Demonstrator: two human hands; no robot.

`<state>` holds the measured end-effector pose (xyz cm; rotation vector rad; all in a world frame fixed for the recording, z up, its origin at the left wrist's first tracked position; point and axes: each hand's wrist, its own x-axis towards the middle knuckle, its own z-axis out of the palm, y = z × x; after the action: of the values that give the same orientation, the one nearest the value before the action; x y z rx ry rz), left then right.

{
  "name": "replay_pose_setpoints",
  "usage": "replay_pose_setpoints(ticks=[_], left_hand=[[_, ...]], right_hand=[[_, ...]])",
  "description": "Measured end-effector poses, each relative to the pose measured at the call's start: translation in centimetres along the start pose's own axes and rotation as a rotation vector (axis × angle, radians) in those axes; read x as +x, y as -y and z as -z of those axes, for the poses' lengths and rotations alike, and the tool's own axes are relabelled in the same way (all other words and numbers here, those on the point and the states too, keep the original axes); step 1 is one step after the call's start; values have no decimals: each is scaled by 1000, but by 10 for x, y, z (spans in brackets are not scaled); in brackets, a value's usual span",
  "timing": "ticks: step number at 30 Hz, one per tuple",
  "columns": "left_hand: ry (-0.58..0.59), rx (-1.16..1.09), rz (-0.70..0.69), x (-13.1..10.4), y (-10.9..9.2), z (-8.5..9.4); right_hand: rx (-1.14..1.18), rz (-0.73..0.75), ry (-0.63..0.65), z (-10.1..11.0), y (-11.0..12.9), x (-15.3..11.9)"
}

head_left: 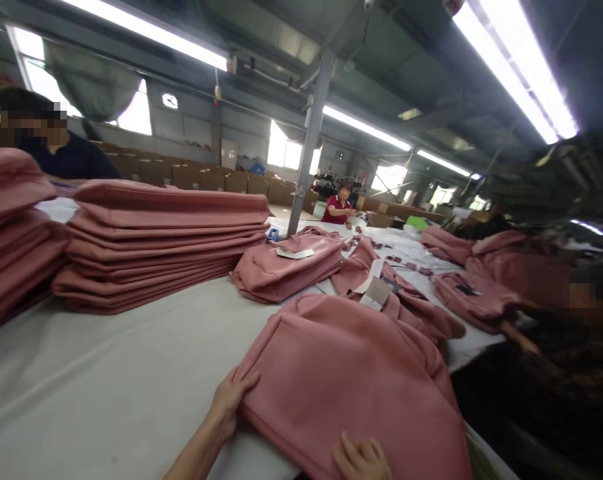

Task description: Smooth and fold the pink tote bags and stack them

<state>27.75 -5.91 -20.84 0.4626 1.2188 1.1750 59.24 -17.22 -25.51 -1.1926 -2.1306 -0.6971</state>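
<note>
Fingers of left hand (230, 398) spread on pink garment (351, 380), right hand (362, 459) cut off, grip unclear.

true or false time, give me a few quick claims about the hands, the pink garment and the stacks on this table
1. The left hand rests on the edge of the pink garment. True.
2. The right hand holds scissors. False: it lies flat on the garment, holding no tool.
3. The folded stack sits far left on the table. True.
4. The garments are blue. False: they are pink.
5. The paper tag lies beyond the garment. True.
</note>
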Motion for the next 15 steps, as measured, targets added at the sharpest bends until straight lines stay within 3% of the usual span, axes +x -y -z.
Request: replay_pose_setpoints(ticks=[3, 5, 7, 10, 12, 15], left_hand=[[-40, -3, 27, 18, 13, 9], [-59, -3, 42, 26, 18, 16], [-73, 6, 52, 31, 20, 21], [-69, 10, 39, 35, 25, 25], [-54, 4, 30, 39, 29, 28], [-13, -25, 40, 45, 34, 31]], right_hand=[[53, -268, 92, 27, -73, 26], [-47, -727, 99, 56, -135, 54], [-152, -1022, 287, 74, -191, 83], [-154, -1035, 423, 64, -244, 125], [-146, -1015, 489, 39, -256, 149], [-133, -1022, 582, 0, -254, 176]])
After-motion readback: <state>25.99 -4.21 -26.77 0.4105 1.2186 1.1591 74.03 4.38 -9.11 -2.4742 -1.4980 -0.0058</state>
